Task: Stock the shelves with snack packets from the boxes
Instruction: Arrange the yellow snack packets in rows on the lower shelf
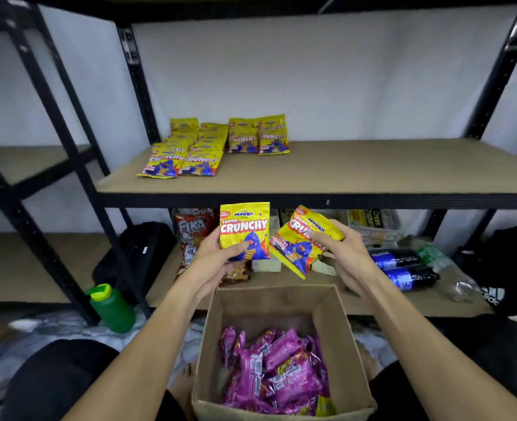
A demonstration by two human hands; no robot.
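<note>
Holding the left packet [244,227] upright in our left hand [217,253] and the right packet [298,241] tilted in our right hand [347,253], fingers curled round each, above the box [269,302], we judge the rows [187,156] on the shelf [372,167] lie up-left, nearer the left hand.

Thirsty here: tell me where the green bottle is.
Head view, lower left: the green bottle sits on the floor at the foot of the black rack post, left of the cardboard box.

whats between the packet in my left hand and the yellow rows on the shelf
Head view: between that packet and the rows, only the shelf's black front rail and bare board.
</note>
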